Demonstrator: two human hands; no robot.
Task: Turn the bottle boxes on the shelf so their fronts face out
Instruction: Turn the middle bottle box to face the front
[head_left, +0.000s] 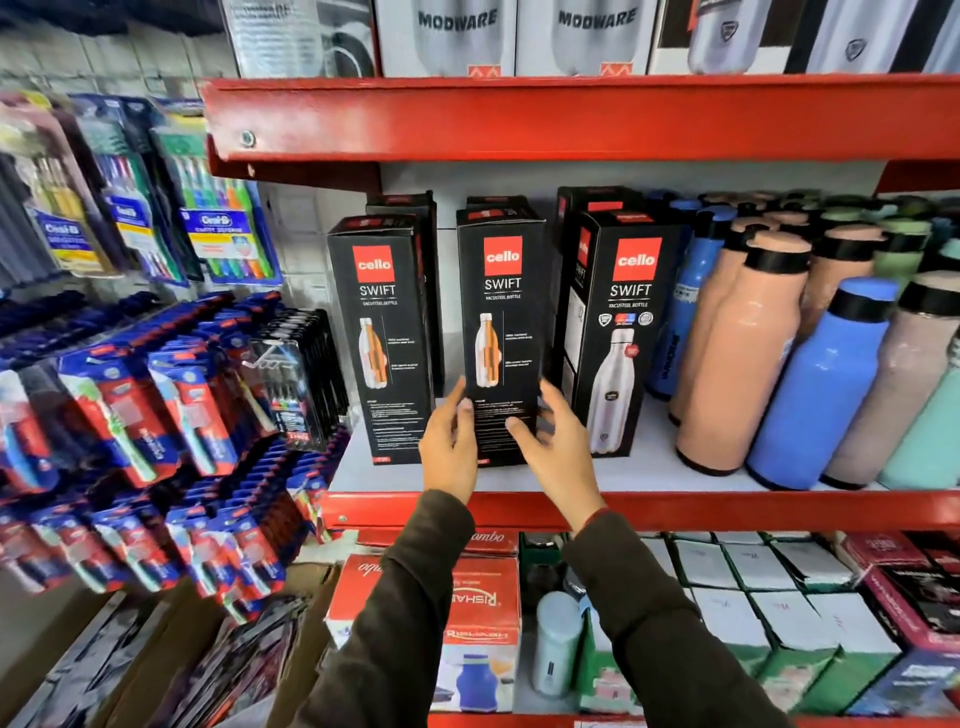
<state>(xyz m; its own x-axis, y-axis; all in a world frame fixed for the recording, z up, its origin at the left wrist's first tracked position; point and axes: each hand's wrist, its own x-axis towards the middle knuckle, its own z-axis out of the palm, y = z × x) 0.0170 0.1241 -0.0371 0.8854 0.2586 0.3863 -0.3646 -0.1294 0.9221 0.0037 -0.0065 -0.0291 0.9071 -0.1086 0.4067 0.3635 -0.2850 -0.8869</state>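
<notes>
Left hand and right hand both grip the middle box low down, near the shelf edge. It's tall and narrow, so a hasty twist could topple it into the neighbouring boxes.

Black boxes with red logos, red shelf
</notes>
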